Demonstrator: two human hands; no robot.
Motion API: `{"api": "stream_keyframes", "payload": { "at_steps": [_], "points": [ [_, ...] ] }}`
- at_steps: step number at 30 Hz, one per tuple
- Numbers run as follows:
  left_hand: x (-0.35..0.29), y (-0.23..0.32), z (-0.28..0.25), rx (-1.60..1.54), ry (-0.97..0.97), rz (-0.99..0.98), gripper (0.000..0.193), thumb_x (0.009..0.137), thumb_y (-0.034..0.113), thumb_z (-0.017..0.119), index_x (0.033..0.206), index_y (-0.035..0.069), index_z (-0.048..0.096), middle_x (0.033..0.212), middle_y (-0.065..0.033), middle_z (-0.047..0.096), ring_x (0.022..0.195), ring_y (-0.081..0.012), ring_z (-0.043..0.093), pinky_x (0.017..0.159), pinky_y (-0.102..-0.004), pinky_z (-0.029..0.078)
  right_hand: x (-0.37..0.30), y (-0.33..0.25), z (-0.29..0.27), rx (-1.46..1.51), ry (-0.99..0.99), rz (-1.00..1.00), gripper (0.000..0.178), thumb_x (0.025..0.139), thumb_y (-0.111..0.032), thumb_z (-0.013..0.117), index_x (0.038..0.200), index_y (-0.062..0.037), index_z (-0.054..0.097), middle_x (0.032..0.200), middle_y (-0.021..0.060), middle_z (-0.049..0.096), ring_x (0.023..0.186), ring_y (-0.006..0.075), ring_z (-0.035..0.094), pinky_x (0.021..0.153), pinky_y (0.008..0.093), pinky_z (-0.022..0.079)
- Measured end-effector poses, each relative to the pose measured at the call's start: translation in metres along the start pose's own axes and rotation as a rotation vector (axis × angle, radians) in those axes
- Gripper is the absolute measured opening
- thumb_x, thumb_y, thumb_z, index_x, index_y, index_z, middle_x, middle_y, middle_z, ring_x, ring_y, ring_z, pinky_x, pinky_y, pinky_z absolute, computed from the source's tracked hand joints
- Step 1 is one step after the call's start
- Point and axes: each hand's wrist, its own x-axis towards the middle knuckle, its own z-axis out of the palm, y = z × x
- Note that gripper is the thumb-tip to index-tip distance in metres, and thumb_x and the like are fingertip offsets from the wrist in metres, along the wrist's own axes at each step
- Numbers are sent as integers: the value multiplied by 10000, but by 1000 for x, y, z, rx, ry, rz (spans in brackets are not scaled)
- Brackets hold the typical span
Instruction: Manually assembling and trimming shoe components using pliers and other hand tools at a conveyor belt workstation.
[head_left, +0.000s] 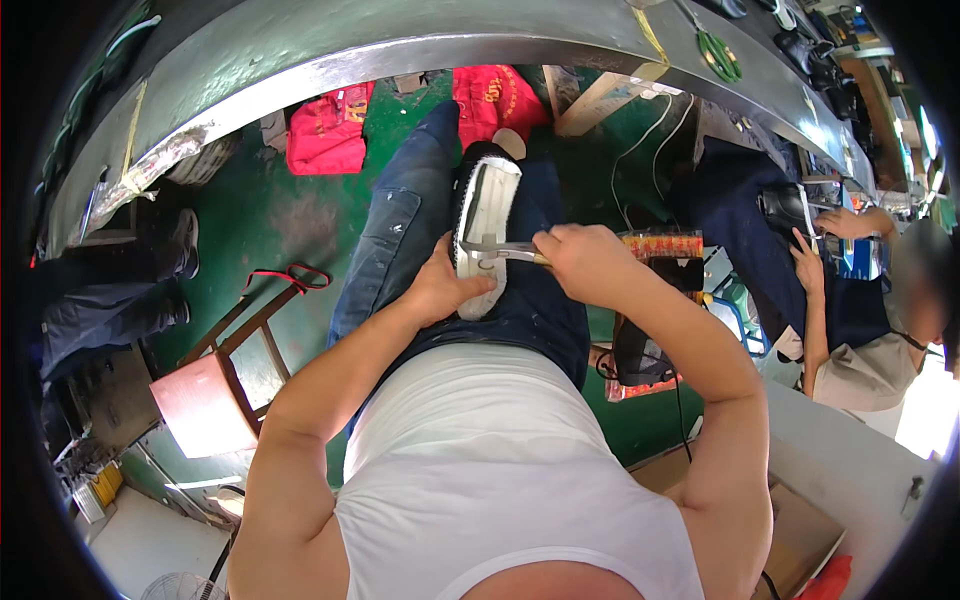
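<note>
A shoe lies bottom up across my lap, its pale underside facing me and dark upper material showing around the far end. My left hand grips its near left side, with the thumb laid over the underside. In my right hand is a pair of metal pincers, fingers wrapped round the handles. The curved jaws of the pincers reach across the shoe's underside to its left edge, close to my left hand. Whether the jaws pinch any material there, I cannot tell.
A metal workbench curves across the far side, with green-handled scissors on it. Red cloth bags lie beneath. A wooden stool stands left; a co-worker handles a black shoe at right. White cables hang nearby.
</note>
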Motion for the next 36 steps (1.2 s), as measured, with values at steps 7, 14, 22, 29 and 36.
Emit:
{"api": "stream_keyframes", "payload": {
  "at_steps": [7, 14, 22, 29, 36],
  "points": [
    [1, 3, -3, 234, 63, 30, 1019, 729, 180, 857, 1487, -77, 225, 1290, -190, 587, 1184, -256, 585, 1023, -343, 463, -3, -14, 25, 574, 19, 14, 280, 898, -160, 624, 1110, 23, 612, 966, 240, 657, 968, 426, 626, 860, 474, 499],
    [-6, 21, 12, 480, 45, 74, 1183, 771, 262, 815, 1489, -169, -21, 1336, -320, 532, 1212, -381, 589, 1034, -352, 452, -13, -3, 14, 311, 149, 24, 416, 894, -123, 630, 1209, 123, 513, 1079, 279, 630, 1032, 431, 621, 900, 478, 490],
    [-16, 36, 20, 725, 120, 177, 1207, 783, 264, 795, 1498, -134, -93, 1378, -380, 448, 1237, -429, 558, 1034, -369, 452, 24, -12, -61, 213, -537, 210, 307, 934, -239, 611, 971, 66, 606, 859, 260, 660, 867, 422, 659, 783, 475, 523],
    [-3, 26, -11, -550, -336, 158, 723, 1033, 424, 375, 1563, -28, 180, 1583, -173, 319, 1435, -245, 350, 1169, -371, 284, 27, -5, 0, 273, -163, 77, 247, 937, -228, 621, 935, 18, 600, 844, 236, 663, 841, 434, 654, 747, 509, 517],
    [42, 1, 11, -25, 506, 52, 640, 1076, 458, 255, 1348, -33, 562, 1282, -260, 625, 1258, -378, 566, 1061, -382, 420, 17, -34, 48, 483, 142, 210, 216, 914, -213, 626, 966, -6, 598, 911, 241, 664, 875, 421, 651, 767, 509, 509]
  ]
}}
